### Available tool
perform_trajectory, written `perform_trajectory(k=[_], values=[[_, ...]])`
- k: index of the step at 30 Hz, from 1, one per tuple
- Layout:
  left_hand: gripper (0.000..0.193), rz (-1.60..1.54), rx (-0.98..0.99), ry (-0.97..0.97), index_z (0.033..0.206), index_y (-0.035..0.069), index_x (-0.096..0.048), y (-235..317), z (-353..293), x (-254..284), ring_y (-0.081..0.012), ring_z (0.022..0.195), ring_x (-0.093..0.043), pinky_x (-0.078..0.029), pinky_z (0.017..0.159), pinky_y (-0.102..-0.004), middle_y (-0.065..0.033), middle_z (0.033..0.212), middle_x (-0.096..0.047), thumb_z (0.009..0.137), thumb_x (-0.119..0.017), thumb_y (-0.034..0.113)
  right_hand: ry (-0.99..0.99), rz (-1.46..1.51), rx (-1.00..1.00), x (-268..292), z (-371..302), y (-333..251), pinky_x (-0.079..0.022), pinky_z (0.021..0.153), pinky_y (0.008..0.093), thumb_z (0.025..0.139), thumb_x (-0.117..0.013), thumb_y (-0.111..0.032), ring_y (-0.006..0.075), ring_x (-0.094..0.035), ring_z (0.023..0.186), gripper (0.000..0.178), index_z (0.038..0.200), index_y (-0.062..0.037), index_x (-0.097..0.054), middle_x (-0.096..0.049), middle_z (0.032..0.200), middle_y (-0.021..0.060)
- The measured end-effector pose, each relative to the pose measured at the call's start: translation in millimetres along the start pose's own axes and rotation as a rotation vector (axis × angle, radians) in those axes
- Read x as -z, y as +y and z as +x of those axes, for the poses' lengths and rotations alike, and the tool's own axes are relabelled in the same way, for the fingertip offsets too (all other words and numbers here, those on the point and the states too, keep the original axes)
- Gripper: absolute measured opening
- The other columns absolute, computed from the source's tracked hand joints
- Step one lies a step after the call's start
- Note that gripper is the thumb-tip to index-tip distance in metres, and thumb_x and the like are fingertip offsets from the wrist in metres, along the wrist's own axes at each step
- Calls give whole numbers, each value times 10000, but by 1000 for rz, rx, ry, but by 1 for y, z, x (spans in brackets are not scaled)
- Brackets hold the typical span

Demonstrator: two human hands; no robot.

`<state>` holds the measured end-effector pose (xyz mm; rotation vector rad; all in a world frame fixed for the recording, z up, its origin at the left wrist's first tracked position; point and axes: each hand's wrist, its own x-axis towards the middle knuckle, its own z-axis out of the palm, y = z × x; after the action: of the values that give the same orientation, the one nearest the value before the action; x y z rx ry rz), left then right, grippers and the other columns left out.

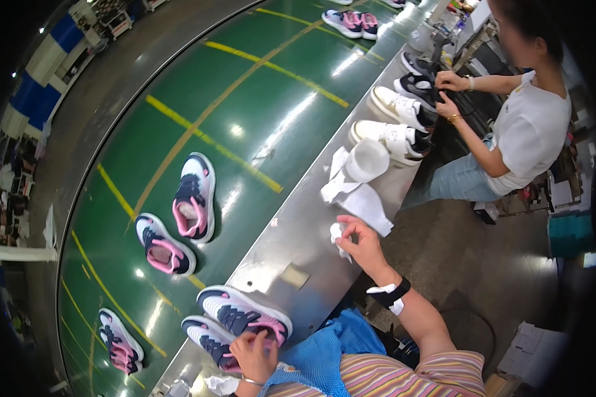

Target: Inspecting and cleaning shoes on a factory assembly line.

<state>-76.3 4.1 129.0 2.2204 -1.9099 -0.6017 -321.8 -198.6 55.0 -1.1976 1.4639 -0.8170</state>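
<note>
A pair of sneakers in white, navy and pink stands on the metal ledge in front of me: one sneaker (245, 311) behind, the other (208, 337) nearer. My left hand (253, 357) is at their heel ends, its bent fingers hooked on the pink collar of the nearer sneaker; part of the grip is hidden. Over the ledge to the right, my right hand (364, 248) pinches a small crumpled white cloth (340, 239) between thumb and fingers. Just beyond it lie white cloths (364, 206) and a white round tub (367, 161).
Left of the ledge runs a green belt (245, 126) with yellow lines, carrying a sneaker pair (195, 198) and a single sneaker (120, 341). A tan block (295, 276) lies on the ledge. Farther along, a co-worker (530, 126) handles dark shoes beside white sneakers (394, 139).
</note>
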Motion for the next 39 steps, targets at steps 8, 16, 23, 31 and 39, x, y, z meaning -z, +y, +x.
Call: perform_trajectory(k=[8,16,23,31,39], values=[[336,157,-56,-126,823,116,-623,7,-7,-25,-240,908,-435,-242,853,-458,-21,897,-508,529,-686,265,168,484,-57,78,40,-19,-439,647,201,832,-523,-33,68,-531,665,71,885,9,-544,-571,784,25],[333,67,-126,-16,1004,83,-551,15,-3,-6,-244,873,-516,-372,811,-420,-58,959,-556,699,-615,202,-3,-547,305,104,121,-40,-459,682,353,738,-542,-8,328,-595,756,126,860,5,-573,-600,804,197],[290,12,-43,-172,810,149,-612,26,-1,-22,-215,903,-464,-230,902,-552,23,903,-530,533,-673,207,-137,-1012,211,98,146,-21,-455,680,414,718,-565,-24,352,-581,757,99,799,-19,-622,-604,791,178],[207,18,-15,-196,803,171,-610,31,-4,-20,-203,865,-474,-246,871,-534,35,891,-538,596,-622,179,-217,-1178,213,94,158,0,-460,670,424,718,-540,-50,337,-591,736,122,787,-63,-640,-609,745,169],[264,-184,36,-291,902,98,-572,30,7,-10,-236,937,-479,-278,892,-496,-26,956,-547,641,-600,120,-60,-734,342,113,143,-38,-438,674,315,760,-550,-36,255,-591,746,89,839,-17,-588,-604,784,142]])
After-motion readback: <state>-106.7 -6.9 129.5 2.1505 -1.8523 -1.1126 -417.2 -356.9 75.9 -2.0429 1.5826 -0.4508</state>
